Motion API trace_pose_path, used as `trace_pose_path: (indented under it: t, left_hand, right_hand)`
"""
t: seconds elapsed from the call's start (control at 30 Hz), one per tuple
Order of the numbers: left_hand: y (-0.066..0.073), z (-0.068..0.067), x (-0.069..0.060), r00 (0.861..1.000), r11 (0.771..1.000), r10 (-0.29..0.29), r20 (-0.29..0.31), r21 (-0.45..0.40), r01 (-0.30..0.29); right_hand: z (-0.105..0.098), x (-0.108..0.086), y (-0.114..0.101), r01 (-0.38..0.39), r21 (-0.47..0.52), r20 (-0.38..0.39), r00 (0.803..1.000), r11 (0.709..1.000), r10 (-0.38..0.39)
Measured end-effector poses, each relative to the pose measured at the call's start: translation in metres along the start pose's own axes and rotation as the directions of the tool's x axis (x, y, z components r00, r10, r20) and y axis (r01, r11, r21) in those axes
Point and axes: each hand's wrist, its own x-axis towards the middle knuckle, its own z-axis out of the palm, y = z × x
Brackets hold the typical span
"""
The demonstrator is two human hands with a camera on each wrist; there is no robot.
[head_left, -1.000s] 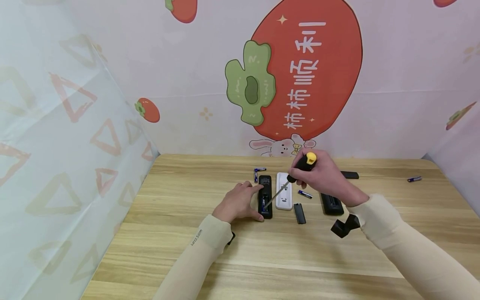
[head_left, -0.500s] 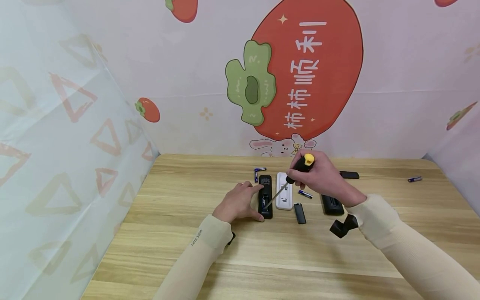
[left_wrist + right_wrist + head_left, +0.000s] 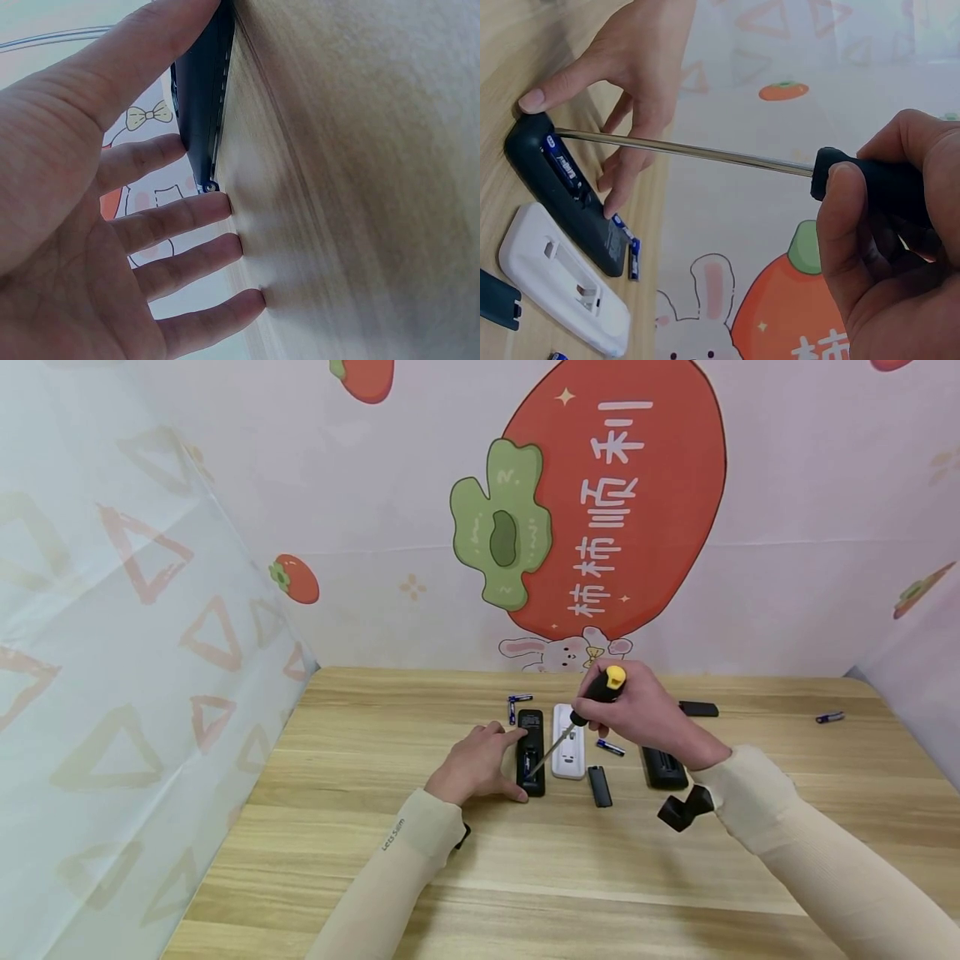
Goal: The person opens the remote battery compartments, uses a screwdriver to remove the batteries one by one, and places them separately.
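In the head view a black remote control (image 3: pixel 531 723) lies back up, its battery compartment uncovered. One blue battery (image 3: pixel 562 163) shows inside it in the right wrist view. My left hand (image 3: pixel 480 762) holds the remote between thumb and index finger; the other fingertips (image 3: pixel 229 246) touch the table. My right hand (image 3: pixel 637 706) grips the black and yellow handle of a screwdriver (image 3: pixel 697 152), its shaft slanting down to the compartment's near end, by the battery's end. The exact contact of the tip is too small to tell.
A white remote (image 3: pixel 567 768) lies just right of the black one. Battery covers (image 3: pixel 600 787) (image 3: pixel 699 709), another black remote (image 3: pixel 664 770) and loose batteries (image 3: pixel 611 748) (image 3: pixel 829 717) lie farther right. More batteries (image 3: pixel 512 713) sit behind the left fingers. A printed cloth wall stands behind the table.
The screwdriver handle and my right hand have shifted slightly left, the tip staying at the compartment. My left hand and the remote have not visibly moved.
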Motion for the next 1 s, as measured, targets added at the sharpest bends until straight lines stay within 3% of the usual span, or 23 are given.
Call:
trace_pose_path:
  t: [0.33,0.67,0.73,1.0]
  left_hand:
    - [0.001,-0.001,0.0,1.0,1.0,-0.007,-0.001,-0.004,0.007]
    - [0.002,-0.001,-0.001,1.0,1.0,-0.014,0.003,-0.017,0.014]
    - [0.002,0.0,0.0,1.0,1.0,-0.015,0.004,-0.018,0.015]
    - [0.003,-0.002,-0.001,1.0,1.0,-0.016,0.013,-0.01,0.016]
  right_hand:
    - [0.007,-0.009,-0.008,0.03,-0.067,0.015,0.999,0.997,-0.029]
    - [0.022,-0.027,-0.019,0.24,-0.133,0.038,0.971,0.962,-0.237]
    - [0.022,-0.027,-0.019,0.234,-0.133,0.039,0.972,0.963,-0.231]
    - [0.011,-0.016,-0.013,0.085,-0.075,0.025,0.996,0.993,-0.084]
